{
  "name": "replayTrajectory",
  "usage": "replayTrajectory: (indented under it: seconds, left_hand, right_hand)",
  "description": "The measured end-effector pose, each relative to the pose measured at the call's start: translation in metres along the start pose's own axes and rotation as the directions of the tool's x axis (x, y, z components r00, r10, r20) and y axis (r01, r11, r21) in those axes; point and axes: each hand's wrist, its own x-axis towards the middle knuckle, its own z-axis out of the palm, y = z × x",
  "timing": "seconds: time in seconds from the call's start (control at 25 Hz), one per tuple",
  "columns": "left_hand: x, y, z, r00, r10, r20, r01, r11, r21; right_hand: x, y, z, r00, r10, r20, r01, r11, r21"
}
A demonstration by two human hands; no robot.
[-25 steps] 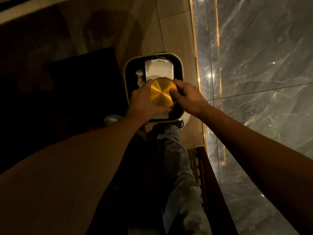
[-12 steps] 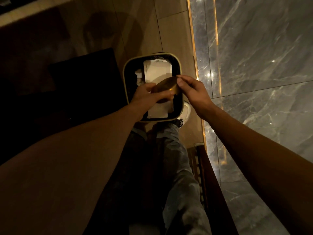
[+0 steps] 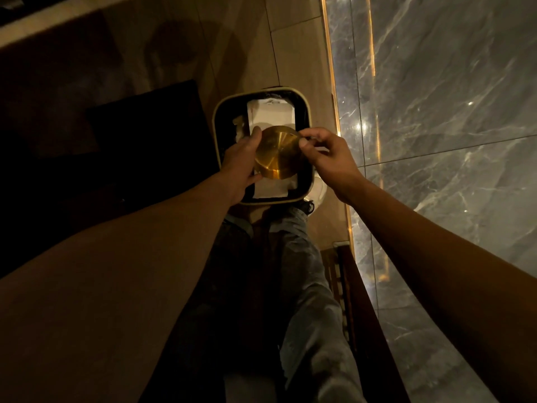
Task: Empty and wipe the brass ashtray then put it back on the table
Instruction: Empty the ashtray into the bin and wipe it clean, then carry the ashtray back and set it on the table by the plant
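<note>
The round brass ashtray [image 3: 277, 152] hangs upside down over an open waste bin [image 3: 216, 117], its shiny flat bottom facing me. My left hand [image 3: 242, 164] grips its left rim, thumb at the top and fingers underneath. My right hand [image 3: 325, 154] is at the ashtray's right edge, thumb and forefinger pinched close by the rim; whether they touch it is unclear. White paper [image 3: 271, 114] lies inside the bin under the ashtray.
The bin stands on a tan tiled floor next to a grey marble wall [image 3: 436, 112] with a lit brass strip. A dark mat [image 3: 145, 126] lies to the bin's left. My legs and a wooden chair frame [image 3: 360, 301] are below.
The ashtray tilted on edge half a second ago and is now turned flat again with its bottom up. My right hand has moved off to the right edge.
</note>
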Motion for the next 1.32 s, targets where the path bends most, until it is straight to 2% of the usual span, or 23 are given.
replayTrajectory:
  seconds: [0.12, 0.24, 0.36, 0.56, 0.72, 0.92, 1.08, 1.32]
  left_hand:
    - [-0.014, 0.010, 0.004, 0.996, 0.086, -0.009, -0.086, 0.996, -0.005]
    - [-0.036, 0.023, 0.010, 0.973, 0.231, 0.009, -0.231, 0.973, -0.027]
    - [-0.059, 0.035, 0.011, 0.936, 0.338, 0.099, -0.346, 0.935, 0.080]
    - [-0.126, 0.055, 0.002, 0.838, 0.479, 0.261, -0.544, 0.770, 0.333]
    - [-0.200, 0.074, -0.006, 0.729, 0.614, 0.302, -0.684, 0.664, 0.302]
    - [-0.280, 0.086, -0.031, 0.604, 0.754, 0.259, -0.796, 0.557, 0.238]
    - [-0.335, 0.079, -0.081, 0.516, 0.839, 0.170, -0.852, 0.482, 0.206]
    - [-0.401, 0.046, -0.173, 0.486, 0.874, -0.025, -0.859, 0.483, 0.168]
  right_hand:
    - [-0.006, -0.012, -0.005, 0.999, -0.001, -0.054, 0.004, 0.998, 0.063]
    - [-0.017, -0.030, -0.010, 0.989, 0.010, -0.148, 0.008, 0.993, 0.120]
    - [-0.034, -0.059, -0.016, 0.972, -0.006, -0.234, 0.045, 0.986, 0.160]
    - [-0.077, -0.116, -0.033, 0.959, -0.044, -0.280, 0.103, 0.974, 0.200]
    - [-0.126, -0.178, -0.044, 0.962, -0.068, -0.264, 0.121, 0.974, 0.192]
    - [-0.190, -0.249, -0.049, 0.947, -0.255, -0.197, 0.269, 0.962, 0.049]
    - [-0.237, -0.296, -0.018, 0.921, -0.386, -0.058, 0.387, 0.922, 0.006]
    - [-0.288, -0.338, 0.056, 0.856, -0.464, 0.230, 0.493, 0.865, -0.089]
